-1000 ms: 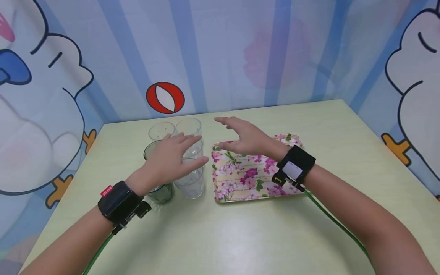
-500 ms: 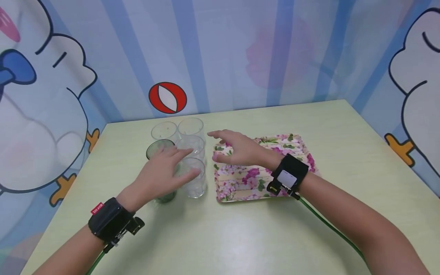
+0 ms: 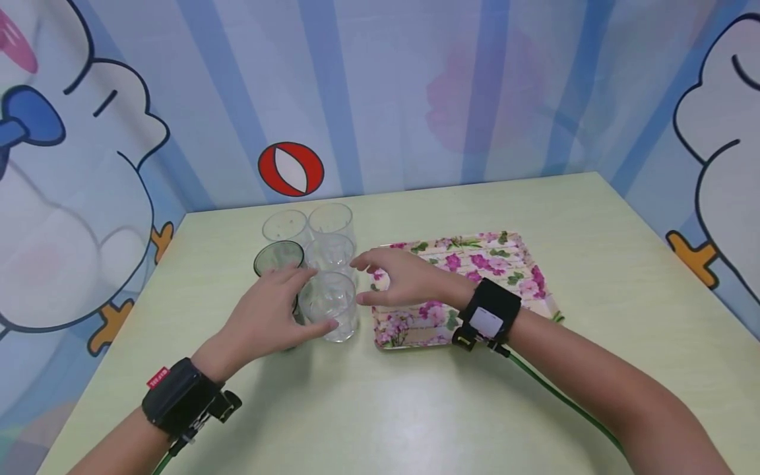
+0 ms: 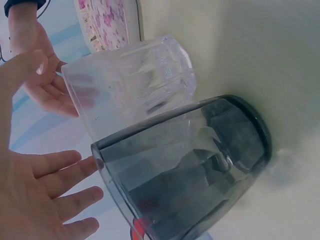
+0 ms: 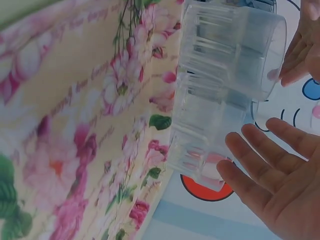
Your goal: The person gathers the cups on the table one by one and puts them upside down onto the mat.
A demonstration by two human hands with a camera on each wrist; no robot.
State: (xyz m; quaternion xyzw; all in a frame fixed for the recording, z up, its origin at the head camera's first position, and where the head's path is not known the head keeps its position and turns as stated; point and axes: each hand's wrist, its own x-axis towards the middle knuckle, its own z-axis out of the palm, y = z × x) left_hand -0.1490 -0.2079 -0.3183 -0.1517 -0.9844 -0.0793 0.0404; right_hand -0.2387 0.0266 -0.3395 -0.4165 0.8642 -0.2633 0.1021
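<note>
Several clear tumblers and one grey tinted tumbler point(image 3: 279, 254) stand upright in a tight group on the table. My left hand point(image 3: 261, 310) hovers by the front clear tumbler point(image 3: 328, 310), thumb in front of it and fingers spread over the grey one's rim. From the other side my right hand point(image 3: 404, 277) reaches in over the tray, fingers loosely bent, tips close to that same tumbler's rim. In the left wrist view the left fingers point(image 4: 75, 170) lie along the grey rim, gripping nothing. The right wrist view has the right fingers point(image 5: 260, 165) apart from the clear tumblers point(image 5: 230, 50).
Right of the tumblers lies a rectangular floral tray point(image 3: 475, 264), partly under my right forearm. Two more clear tumblers point(image 3: 330, 224) stand behind the front one. A patterned cloth backdrop point(image 3: 404, 99) rises behind the pale table point(image 3: 404, 409). Green cables trail from both wristbands.
Both hands have come lower and nearer the body, closing in on the front clear tumbler from either side. The tumblers and tray have stayed in place.
</note>
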